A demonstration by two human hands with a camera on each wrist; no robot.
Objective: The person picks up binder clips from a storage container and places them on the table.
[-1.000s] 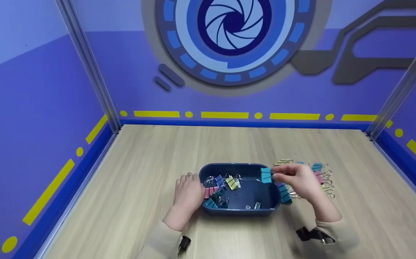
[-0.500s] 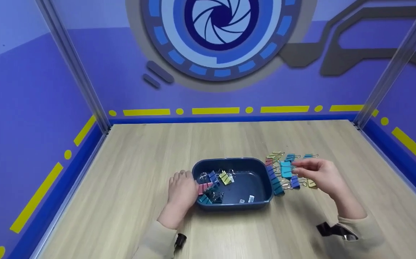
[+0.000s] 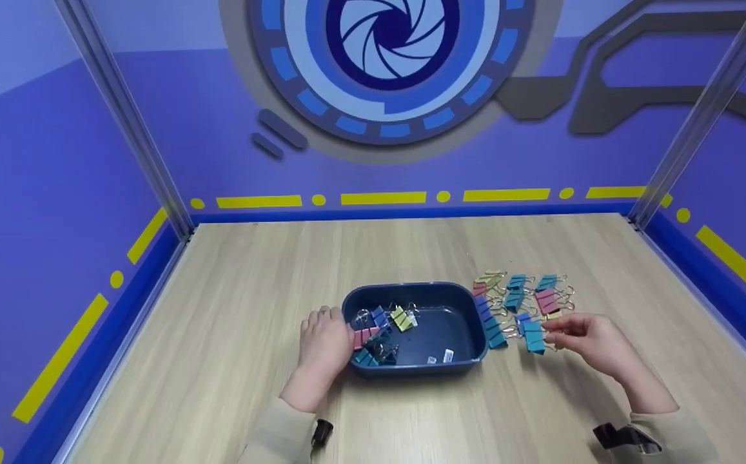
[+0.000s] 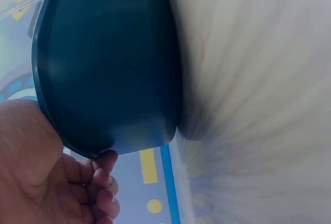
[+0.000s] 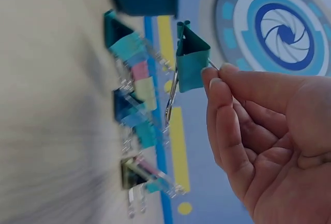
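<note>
My left hand (image 3: 326,338) grips the left rim of a dark blue plastic box (image 3: 421,370). In the left wrist view the fingers curl at the rim beside the box's outer wall (image 4: 108,69); the thumb is hidden. A teal binder clip (image 3: 532,337) hangs by its wire handle from the right hand (image 3: 595,341), pinched between thumb and fingertips. The right wrist view shows this clip (image 5: 192,69) raised off the table, its second handle dangling. Just behind it lies a blue binder clip (image 3: 522,318), partly covered.
Right of the box, binder clips lie in columns by colour mix, among them a teal clip (image 3: 514,299) and a pink clip (image 3: 547,300). Inside the box are several clips, including a yellow clip (image 3: 402,318), plus small clear pieces (image 3: 448,355). Blue walls (image 3: 379,174) enclose the wooden table (image 3: 269,264).
My right hand has carried the teal binder clip from above the box's right edge, rightward and then nearer to me. The left hand keeps its hold on the rim. The head view has shifted slightly.
</note>
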